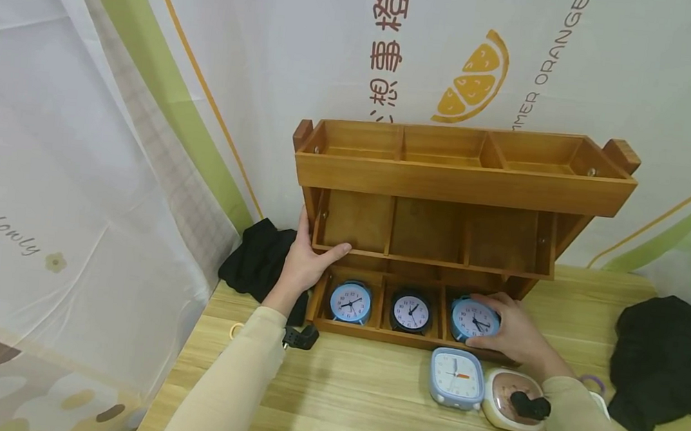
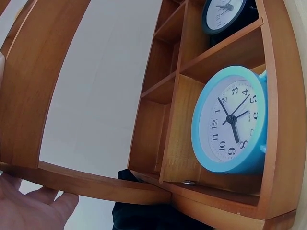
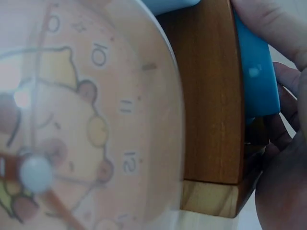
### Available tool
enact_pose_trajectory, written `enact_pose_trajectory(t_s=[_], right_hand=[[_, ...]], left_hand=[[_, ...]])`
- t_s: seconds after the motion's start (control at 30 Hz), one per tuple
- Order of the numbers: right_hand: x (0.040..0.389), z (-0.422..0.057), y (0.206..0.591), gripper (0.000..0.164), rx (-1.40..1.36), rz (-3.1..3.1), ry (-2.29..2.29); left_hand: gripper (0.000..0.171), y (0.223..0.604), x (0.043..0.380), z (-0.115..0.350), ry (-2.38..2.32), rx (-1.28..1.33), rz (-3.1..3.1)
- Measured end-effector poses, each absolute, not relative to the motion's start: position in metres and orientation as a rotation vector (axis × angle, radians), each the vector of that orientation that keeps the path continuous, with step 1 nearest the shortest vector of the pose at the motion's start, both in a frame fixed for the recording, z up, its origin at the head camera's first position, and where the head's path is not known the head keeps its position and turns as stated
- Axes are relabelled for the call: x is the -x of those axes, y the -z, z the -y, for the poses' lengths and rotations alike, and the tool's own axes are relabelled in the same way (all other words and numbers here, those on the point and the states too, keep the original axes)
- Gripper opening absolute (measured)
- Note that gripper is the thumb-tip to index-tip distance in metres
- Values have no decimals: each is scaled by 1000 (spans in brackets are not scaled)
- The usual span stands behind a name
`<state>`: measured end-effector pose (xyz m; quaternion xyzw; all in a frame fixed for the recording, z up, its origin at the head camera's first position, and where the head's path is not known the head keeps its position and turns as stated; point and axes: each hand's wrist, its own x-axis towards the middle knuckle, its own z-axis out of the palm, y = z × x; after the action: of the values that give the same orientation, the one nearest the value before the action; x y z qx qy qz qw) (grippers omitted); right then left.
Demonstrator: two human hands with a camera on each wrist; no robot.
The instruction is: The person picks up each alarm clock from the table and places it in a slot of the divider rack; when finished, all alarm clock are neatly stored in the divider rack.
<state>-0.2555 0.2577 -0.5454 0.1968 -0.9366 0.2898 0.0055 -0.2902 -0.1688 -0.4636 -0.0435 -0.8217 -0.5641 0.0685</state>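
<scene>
A wooden tiered box stands with its trays stepped out above a bottom row of compartments. My left hand grips its left side, thumb at the middle tray's front edge and fingers behind. My right hand holds a blue alarm clock between thumb and fingers in the bottom right compartment; its blue casing shows beside the thumb in the right wrist view. Another blue alarm clock sits in the bottom left compartment, and a black alarm clock in the middle one.
In front of the box, a square blue-grey clock stands beside a cream clock with a cartoon face, partly covered by the right wrist's camera. Black cloths lie at the left and right. A printed curtain hangs behind.
</scene>
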Motion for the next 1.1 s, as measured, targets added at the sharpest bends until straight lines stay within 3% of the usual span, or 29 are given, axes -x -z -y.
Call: enact_pose_trajectory(t_s=[0.17,0.4,1.1], right_hand=[[257,-257,545,92,-607,2957,-898],[256,-257,546,75,-656,2903,-817],[243,-256,544,78,-687,2766,-941]], left_hand=[[118,462,289,169,1694,132,2477],[118,459,288,170,1700,144,2472],[117,459,288,168,1692,158,2473]])
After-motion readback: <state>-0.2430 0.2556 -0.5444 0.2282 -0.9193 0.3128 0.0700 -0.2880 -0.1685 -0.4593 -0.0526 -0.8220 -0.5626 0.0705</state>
